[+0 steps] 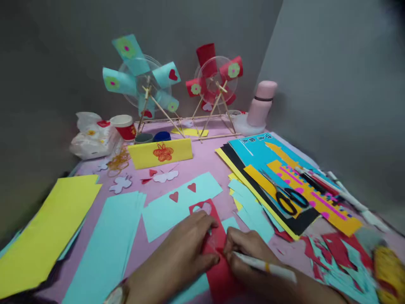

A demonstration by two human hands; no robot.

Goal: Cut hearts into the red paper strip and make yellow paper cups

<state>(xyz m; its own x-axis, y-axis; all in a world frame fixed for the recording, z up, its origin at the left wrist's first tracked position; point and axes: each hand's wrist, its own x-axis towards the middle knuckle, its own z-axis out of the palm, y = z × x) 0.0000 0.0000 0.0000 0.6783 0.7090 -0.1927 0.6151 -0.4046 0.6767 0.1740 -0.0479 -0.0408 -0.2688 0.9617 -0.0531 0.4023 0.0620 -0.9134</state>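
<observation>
My left hand (186, 242) presses on a red paper strip (226, 278), its thumb and forefinger apart on the surface. The top of the strip has heart-shaped cutouts. My right hand (248, 253) grips a white marker (265, 266), its fingers closed near the tip over the red paper. The exact tip is hidden. Just beyond lies a light blue paper sheet (161, 219) with two small red hearts (192, 187) on it. More light blue strips (256, 215) are to the right of the red paper.
Scissors (287, 198) and markers (322, 181) lie on stacked paper at right, near red and blue scraps (338, 257). Blue sheets (104, 236) and yellow sheets (53, 228) are at left. Paper-bladed wheels (147, 84), a paper cup (125, 126) and a pink flask (261, 103) stand behind.
</observation>
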